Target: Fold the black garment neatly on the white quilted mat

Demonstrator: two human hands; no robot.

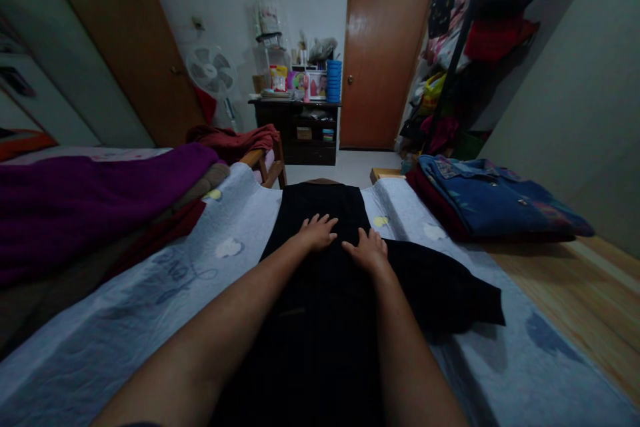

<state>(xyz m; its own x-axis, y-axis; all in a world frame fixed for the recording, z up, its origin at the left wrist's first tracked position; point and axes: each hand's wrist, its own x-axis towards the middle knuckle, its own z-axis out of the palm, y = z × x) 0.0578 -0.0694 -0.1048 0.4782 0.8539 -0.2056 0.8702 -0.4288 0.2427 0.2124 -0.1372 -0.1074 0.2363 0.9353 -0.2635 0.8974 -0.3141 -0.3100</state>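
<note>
A black long-sleeved garment [320, 307] lies spread on a light blue-grey patterned sheet [220, 247]. One sleeve reaches out to the right, and the far end of the garment lies at the edge of the bed. My left hand [319, 232] rests palm down on its upper part, fingers spread. Just to the right, my right hand [369, 250] lies flat on the cloth with its fingers apart. Neither hand grips the fabric. Where the other sleeve lies, I cannot make out.
Folded clothes with a blue denim jacket [500, 197] on top lie at right. Purple cloth [100, 207] and a dark red cloth [165, 240] are heaped at left. Beyond the bed stand a fan [213, 70], a dark cabinet [295, 130] and a wooden door [393, 47].
</note>
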